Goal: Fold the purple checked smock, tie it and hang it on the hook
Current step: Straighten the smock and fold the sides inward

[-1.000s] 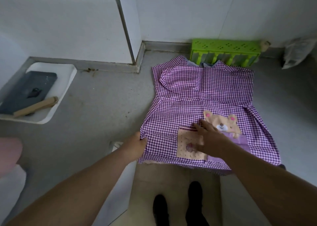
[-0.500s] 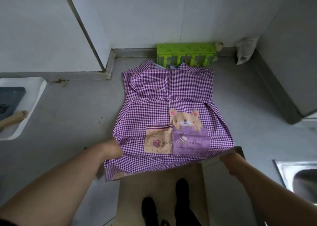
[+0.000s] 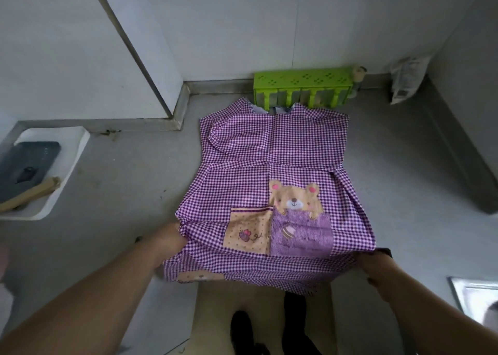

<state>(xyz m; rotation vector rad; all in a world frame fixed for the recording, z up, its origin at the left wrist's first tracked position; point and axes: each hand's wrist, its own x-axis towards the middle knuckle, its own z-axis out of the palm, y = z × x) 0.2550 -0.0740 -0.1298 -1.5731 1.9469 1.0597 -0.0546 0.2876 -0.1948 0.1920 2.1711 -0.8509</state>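
The purple checked smock (image 3: 272, 155) lies spread flat on a grey counter (image 3: 129, 193), with a bear patch and two pockets facing up. Its hem hangs over the counter's near edge. My left hand (image 3: 168, 240) grips the smock's lower left edge. My right hand (image 3: 376, 264) grips the lower right corner of the hem. The sleeves appear folded in under the body. No hook is in view.
A green plastic rack (image 3: 303, 89) stands against the back wall just past the smock's collar. A white tray (image 3: 67, 163) holding a dark slab and a wooden stick sits at the left. A packet (image 3: 407, 78) leans at the back right; a steel sink (image 3: 474, 298) lies right.
My right hand left the pocket area and moved to the lower right corner of the hem, gripping it. The left hand kept its hold; the hem now droops over the counter edge.
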